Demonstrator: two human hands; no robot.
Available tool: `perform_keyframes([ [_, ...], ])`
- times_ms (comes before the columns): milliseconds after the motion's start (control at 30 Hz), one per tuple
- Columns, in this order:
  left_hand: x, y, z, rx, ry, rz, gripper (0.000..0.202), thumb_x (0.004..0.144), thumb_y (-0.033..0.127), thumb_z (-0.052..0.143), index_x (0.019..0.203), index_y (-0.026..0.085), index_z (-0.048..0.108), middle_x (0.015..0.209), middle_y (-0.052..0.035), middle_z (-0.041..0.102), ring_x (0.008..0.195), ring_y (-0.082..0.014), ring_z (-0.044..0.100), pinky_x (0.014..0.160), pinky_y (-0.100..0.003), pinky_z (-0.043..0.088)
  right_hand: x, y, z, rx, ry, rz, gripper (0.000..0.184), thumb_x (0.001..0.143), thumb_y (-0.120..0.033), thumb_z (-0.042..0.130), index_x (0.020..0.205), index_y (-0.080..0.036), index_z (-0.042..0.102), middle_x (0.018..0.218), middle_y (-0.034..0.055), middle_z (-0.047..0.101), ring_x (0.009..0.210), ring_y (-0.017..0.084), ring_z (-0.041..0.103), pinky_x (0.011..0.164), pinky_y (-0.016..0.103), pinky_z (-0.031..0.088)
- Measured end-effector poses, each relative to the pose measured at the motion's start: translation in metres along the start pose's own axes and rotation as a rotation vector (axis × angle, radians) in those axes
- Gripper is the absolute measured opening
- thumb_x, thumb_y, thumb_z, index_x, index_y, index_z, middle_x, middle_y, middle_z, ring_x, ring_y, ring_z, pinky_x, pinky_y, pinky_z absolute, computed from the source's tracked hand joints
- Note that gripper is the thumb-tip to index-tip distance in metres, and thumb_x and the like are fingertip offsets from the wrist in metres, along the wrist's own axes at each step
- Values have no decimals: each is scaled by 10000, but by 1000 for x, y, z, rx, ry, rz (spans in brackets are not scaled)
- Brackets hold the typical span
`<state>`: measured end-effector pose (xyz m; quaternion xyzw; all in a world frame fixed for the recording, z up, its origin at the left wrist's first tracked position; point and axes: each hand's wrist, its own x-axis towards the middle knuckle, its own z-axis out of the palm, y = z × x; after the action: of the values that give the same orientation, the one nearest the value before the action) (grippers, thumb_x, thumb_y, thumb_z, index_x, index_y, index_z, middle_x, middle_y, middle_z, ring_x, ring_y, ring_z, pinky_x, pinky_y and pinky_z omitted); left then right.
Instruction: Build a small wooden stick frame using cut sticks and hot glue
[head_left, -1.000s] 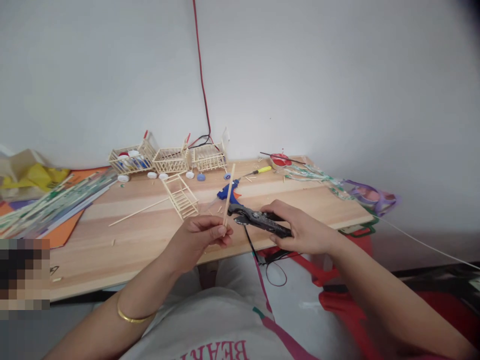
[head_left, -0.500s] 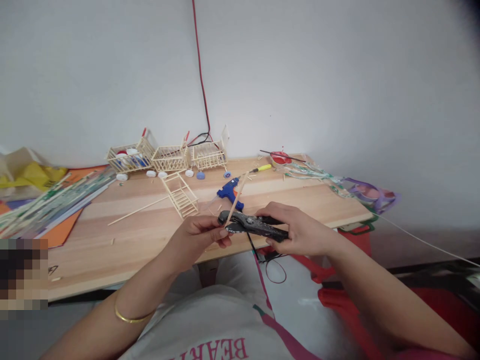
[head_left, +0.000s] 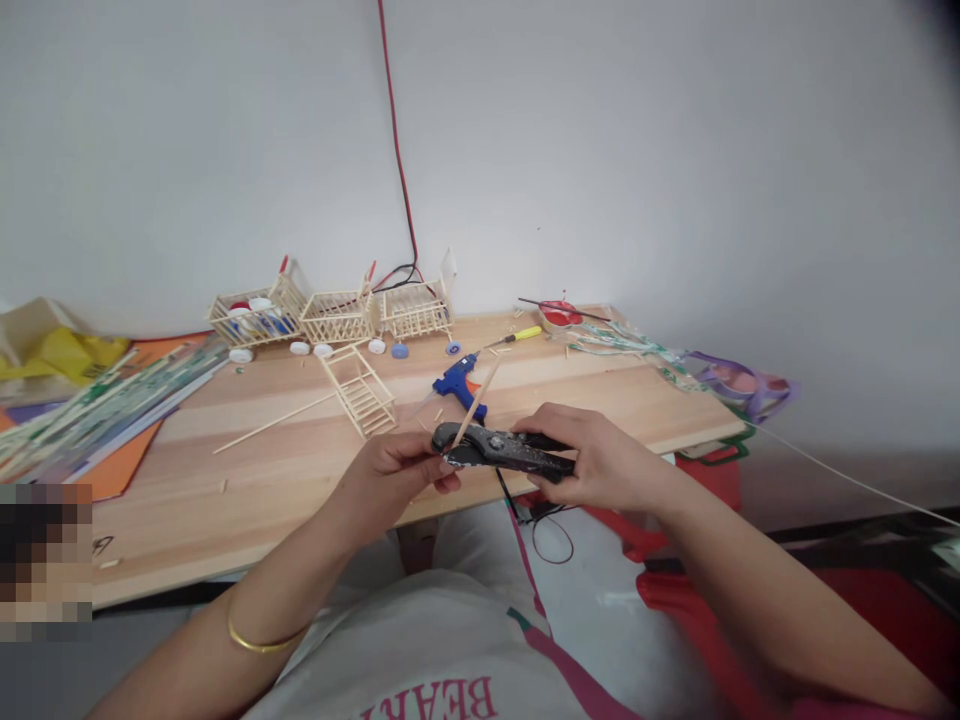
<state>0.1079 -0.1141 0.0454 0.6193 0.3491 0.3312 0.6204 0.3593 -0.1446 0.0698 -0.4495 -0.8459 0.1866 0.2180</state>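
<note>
Head view: left hand (head_left: 394, 470) pinches a thin pale wooden stick (head_left: 475, 402), its lower end between the tool's jaws. Right hand (head_left: 600, 462) is wrapped around the black metal cutting pliers (head_left: 502, 450) above the light wooden surface (head_left: 300, 470).

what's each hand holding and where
Left hand pinches the stick at its lower end; right hand grips the black pliers by the handles.

The single head camera looks forward and down from close above the lap, the worktop (head_left: 300, 470) stretching toward twelve o'clock.
</note>
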Motion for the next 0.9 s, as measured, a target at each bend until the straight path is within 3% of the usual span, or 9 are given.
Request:
perform_keyframes([
  [267,3,-4,-3,108,36,60,105,758,198,597,721,150,683,627,-4,651,622,-110,580,623,-209,463,3,2,8,-89,-19,34,211,752,-251,593,949,-175,593,804,37,601,751,154,556,655,234,395],
  [600,16,-15,-2,291,133,22,158,756,245,557,714,150,676,606,-11,652,606,-128,593,608,-224,466,7,11,27,-271,-62,78,216,793,-320,541,942,-164,557,802,48,561,739,167,535,634,238,363],
  [900,20,-23,-3,320,153,-2,145,732,207,547,677,159,673,586,-3,656,587,-129,599,589,-216,468,9,14,37,-252,-81,102,208,785,-312,550,943,-176,539,844,51,579,786,177,544,666,244,365],
])
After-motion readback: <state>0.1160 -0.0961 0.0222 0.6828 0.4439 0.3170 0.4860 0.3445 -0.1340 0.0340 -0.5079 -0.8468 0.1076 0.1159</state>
